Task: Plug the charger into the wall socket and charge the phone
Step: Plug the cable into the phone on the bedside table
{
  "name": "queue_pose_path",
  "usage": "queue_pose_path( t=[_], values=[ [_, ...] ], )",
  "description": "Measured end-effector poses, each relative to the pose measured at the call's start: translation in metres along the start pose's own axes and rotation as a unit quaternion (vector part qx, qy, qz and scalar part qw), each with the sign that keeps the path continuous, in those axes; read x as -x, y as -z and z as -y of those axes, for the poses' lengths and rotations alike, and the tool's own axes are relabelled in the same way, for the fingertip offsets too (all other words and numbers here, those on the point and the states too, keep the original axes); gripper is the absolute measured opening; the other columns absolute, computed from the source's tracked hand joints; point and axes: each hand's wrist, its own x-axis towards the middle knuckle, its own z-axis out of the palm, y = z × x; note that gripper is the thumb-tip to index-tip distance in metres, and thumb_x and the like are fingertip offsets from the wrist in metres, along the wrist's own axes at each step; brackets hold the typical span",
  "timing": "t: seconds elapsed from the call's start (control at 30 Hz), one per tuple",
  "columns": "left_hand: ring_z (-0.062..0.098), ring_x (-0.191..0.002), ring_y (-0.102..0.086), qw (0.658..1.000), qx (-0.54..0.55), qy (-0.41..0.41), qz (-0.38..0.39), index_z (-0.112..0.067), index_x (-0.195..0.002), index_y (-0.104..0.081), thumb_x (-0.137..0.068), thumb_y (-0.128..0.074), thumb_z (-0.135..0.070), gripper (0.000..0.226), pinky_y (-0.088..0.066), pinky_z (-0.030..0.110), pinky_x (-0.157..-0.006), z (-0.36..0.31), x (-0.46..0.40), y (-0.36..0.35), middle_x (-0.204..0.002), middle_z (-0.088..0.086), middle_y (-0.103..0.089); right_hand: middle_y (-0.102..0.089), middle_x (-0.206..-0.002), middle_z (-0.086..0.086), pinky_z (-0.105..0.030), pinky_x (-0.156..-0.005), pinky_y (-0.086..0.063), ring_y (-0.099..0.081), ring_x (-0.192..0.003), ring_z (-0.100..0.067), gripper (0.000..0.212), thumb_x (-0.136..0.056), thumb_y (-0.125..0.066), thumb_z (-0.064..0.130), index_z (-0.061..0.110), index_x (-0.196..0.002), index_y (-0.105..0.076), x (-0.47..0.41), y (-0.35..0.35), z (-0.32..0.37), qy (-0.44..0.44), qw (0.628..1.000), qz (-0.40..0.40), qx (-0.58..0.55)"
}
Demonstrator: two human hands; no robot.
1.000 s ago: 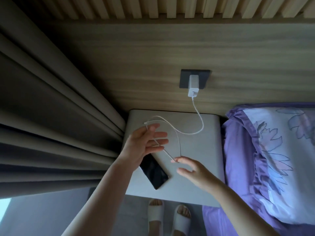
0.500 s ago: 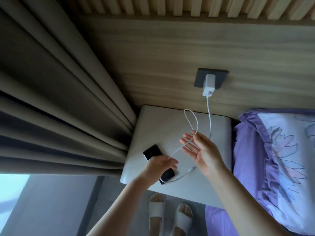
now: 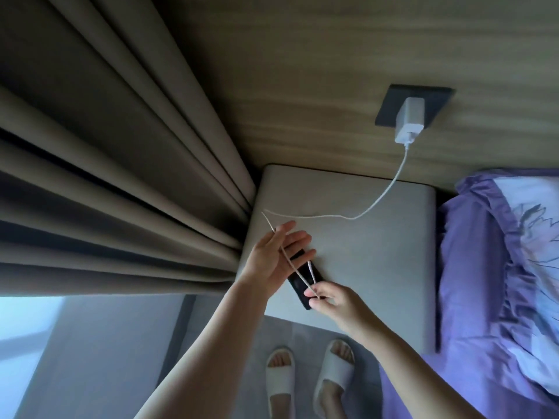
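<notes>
Where curtain point(image 3: 121, 176) meets wall, grey nightstand point(image 3: 378, 252).

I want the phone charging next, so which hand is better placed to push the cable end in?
Probably the right hand: it pinches the cable directly over the phone, while the left hand is open.

The left hand point(image 3: 273, 258) has lifted off the phone point(image 3: 304, 282); the right hand point(image 3: 332, 300) now pinches the cable point(image 3: 375, 204) low.

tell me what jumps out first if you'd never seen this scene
The white charger sits plugged into the dark wall socket, upper right. Its cable sags across the grey bedside table to the left hand and right hand, above the black phone.
</notes>
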Motion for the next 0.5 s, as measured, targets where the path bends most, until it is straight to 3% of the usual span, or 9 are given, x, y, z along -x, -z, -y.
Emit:
queue_pose_path(
  t=[0.07,0.13,0.23,0.33,0.4,0.43,0.5],
  values=[
    [0.027,-0.088,-0.065,1.000,0.009,0.012,-0.012,-0.007,-0.100,-0.060,-0.100,-0.039,-0.019,0.024,-0.059,0.045,-0.066,-0.002,-0.003,0.005,-0.089,0.015,-0.064,-0.069,-0.087,0.008,-0.018,-0.077,-0.043,-0.065,-0.091,-0.010,0.024,-0.086,-0.061,0.012,0.034,-0.077,-0.060,-0.003,-0.003,-0.008,-0.013,0.997,-0.059,0.053],
    [0.028,-0.088,-0.065,0.999,0.015,0.028,-0.017,-0.007,-0.101,-0.059,-0.100,-0.041,-0.019,0.022,-0.057,0.044,-0.064,-0.006,-0.005,0.011,-0.090,0.016,-0.064,-0.069,-0.086,0.005,-0.022,-0.075,-0.044,-0.065,-0.090,-0.012,0.012,-0.088,-0.061,0.017,0.027,-0.080,-0.063,-0.004,-0.002,-0.015,-0.021,0.990,-0.107,0.090],
    [0.030,-0.087,-0.065,0.998,0.027,0.053,-0.020,-0.007,-0.097,-0.058,-0.100,-0.042,-0.017,0.019,-0.054,0.044,-0.066,-0.012,-0.008,0.017,-0.089,0.018,-0.062,-0.069,-0.090,0.000,-0.021,-0.071,-0.040,-0.064,-0.088,-0.015,0.006,-0.087,-0.062,0.015,0.012,-0.092,-0.066,-0.003,-0.001,-0.024,-0.012,0.974,-0.174,0.147],
    [0.030,-0.082,-0.066,0.997,0.049,0.054,-0.024,-0.007,-0.095,-0.057,-0.099,-0.044,-0.016,0.016,-0.053,0.042,-0.067,-0.018,-0.010,0.024,-0.089,0.018,-0.061,-0.070,-0.086,-0.007,-0.019,-0.071,-0.033,-0.059,-0.086,-0.022,0.003,-0.082,-0.065,0.000,0.002,-0.083,-0.067,0.000,0.003,-0.026,0.040,0.938,-0.296,0.176],
    [0.029,-0.084,-0.066,0.997,0.036,0.054,-0.028,-0.008,-0.096,-0.058,-0.097,-0.046,-0.016,0.014,-0.053,0.042,-0.068,-0.019,-0.010,0.033,-0.091,0.018,-0.062,-0.068,-0.074,0.007,-0.024,-0.076,-0.039,-0.058,-0.079,-0.017,0.013,-0.081,-0.066,-0.001,0.011,-0.078,-0.069,0.005,0.005,-0.028,0.013,0.928,-0.366,0.062],
    [0.029,-0.087,-0.065,0.998,0.013,0.059,-0.031,-0.009,-0.097,-0.058,-0.097,-0.047,-0.017,0.014,-0.053,0.043,-0.070,-0.018,-0.009,0.039,-0.093,0.018,-0.061,-0.066,-0.073,0.012,-0.025,-0.077,-0.044,-0.057,-0.077,-0.014,0.018,-0.083,-0.064,0.000,0.017,-0.080,-0.069,0.007,0.006,-0.029,-0.020,0.922,-0.383,-0.059],
    [0.030,-0.090,-0.064,0.995,-0.054,0.075,-0.043,-0.010,-0.097,-0.059,-0.096,-0.049,-0.017,0.013,-0.053,0.043,-0.072,-0.012,-0.008,0.052,-0.096,0.018,-0.061,-0.067,-0.087,-0.003,-0.029,-0.081,-0.055,-0.060,-0.084,-0.020,0.016,-0.087,-0.058,-0.002,0.009,-0.096,-0.067,0.010,0.005,-0.028,-0.061,0.870,-0.371,-0.319]
  ],
)
